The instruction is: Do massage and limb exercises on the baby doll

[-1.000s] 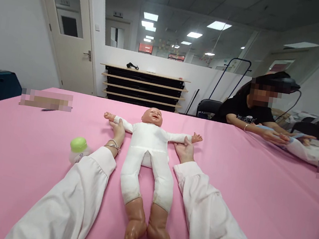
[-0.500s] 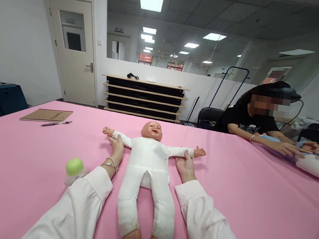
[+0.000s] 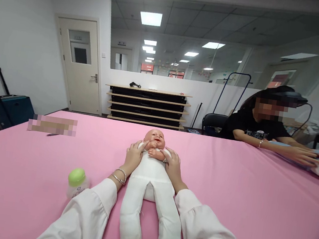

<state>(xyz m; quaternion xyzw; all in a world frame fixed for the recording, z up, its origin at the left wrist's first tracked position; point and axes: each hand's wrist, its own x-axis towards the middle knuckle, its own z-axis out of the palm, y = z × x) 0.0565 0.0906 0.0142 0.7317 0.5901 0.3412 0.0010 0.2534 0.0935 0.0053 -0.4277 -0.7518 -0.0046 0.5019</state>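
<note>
Doll [image 3: 150,172] on back, head near far edge of pink surface [image 3: 241,195], legs toward near edge. Left hand [image 3: 134,156] and right hand [image 3: 173,164] each closed round one folded arm, forearms [image 3: 157,155] on chest. Best held evenly: light thumbs, no strain on shoulders, torso flat. Mind left sleeve [image 3: 85,212] near green-lidded bottle [image 3: 77,179].
</note>
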